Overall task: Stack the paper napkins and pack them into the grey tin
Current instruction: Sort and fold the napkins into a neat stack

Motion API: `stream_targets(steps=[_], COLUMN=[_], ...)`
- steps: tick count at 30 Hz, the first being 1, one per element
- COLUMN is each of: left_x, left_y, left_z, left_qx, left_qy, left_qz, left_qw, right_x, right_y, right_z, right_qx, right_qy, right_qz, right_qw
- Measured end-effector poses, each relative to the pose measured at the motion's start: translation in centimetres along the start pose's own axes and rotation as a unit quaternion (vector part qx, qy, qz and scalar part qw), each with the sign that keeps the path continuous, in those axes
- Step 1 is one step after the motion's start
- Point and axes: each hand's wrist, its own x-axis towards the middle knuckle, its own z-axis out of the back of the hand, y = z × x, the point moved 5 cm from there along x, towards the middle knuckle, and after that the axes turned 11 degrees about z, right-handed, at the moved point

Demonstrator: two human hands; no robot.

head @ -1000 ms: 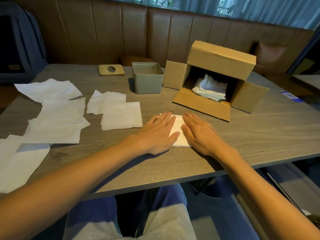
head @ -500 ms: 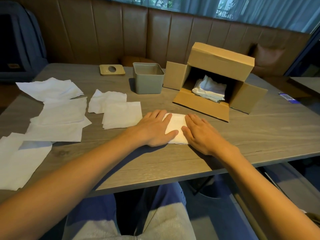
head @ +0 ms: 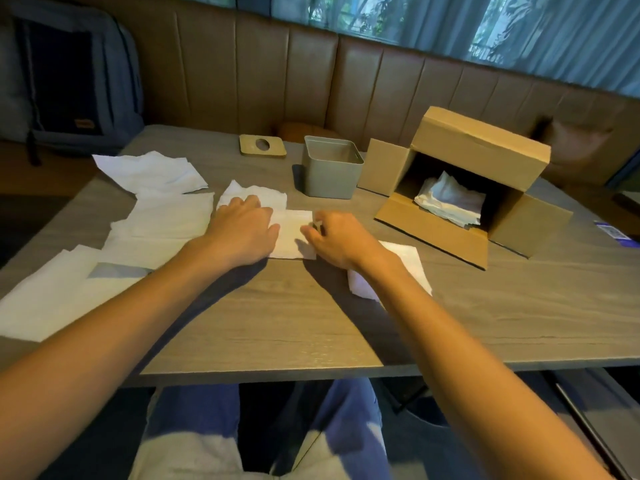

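White napkin (head: 292,233), folded to a square, lies flat on the wood-grain surface (head: 311,323) between our two hands, in front of the tin and apart from it. Our left hand (head: 242,233) lies palm down over its left part. The fingers (head: 242,204) are close together and bent at the knuckles, and their tips reach onto a crumpled sheet (head: 266,197) just behind. Our right hand (head: 341,242) comes in from the other side with its fingers (head: 317,225) curled. Thumb and forefinger meet at the napkin's right edge in what looks like a pinch, though blur keeps us from being sure. Under our right forearm sits a second napkin (head: 405,259), also folded, near the first but not touching it. The grey tin (head: 330,174) stands upright and open-topped toward the back of the surface, and its tan lid (head: 262,146), with a round hole, lies flat just to its left. To the tin's right a cardboard box (head: 478,157) lies on its side with its mouth toward us, one flap just beside the tin, and a heap (head: 450,199) of white napkins inside. Unfolded sheets (head: 162,220) overlap across the left part of the surface. Behind, a dark backpack (head: 76,81) rests on the brown bench (head: 381,91).
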Motion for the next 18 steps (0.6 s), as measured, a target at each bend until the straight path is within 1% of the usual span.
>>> stream_targets(steps=[3, 5, 10, 13, 16, 18], left_x=[0.1, 0.2, 1.1, 1.9, 2.3, 2.5], left_y=[1.8, 2.1, 2.9, 3.7, 4.0, 3.6], left_z=[-0.3, -0.3, -0.2, -0.3, -0.4, -0.6], left_qx=[-0.024, -0.061, -0.145, -0.199, -0.222, -0.232], left_qy=[0.010, 0.012, 0.046, 0.061, 0.058, 0.073], left_qz=[0.040, 0.061, 0.075, 0.087, 0.098, 0.097], left_qw=[0.999, 0.996, 0.986, 0.974, 0.968, 0.965], right_x=[2.4, 3.6, 4.9, 4.8, 4.2, 3.6], right_y=[1.2, 1.7, 1.6, 1.1, 0.4, -0.3], right_z=[-0.5, -0.7, -0.6, -0.6, -0.2, 0.4], right_qx=[-0.043, -0.058, 0.043, 0.083, 0.142, 0.203], right_qy=[0.019, 0.033, 0.033, 0.011, -0.045, -0.085], right_qz=[-0.038, -0.051, -0.080, -0.060, -0.034, -0.022], right_qw=[0.998, 0.997, 0.995, 0.995, 0.988, 0.975])
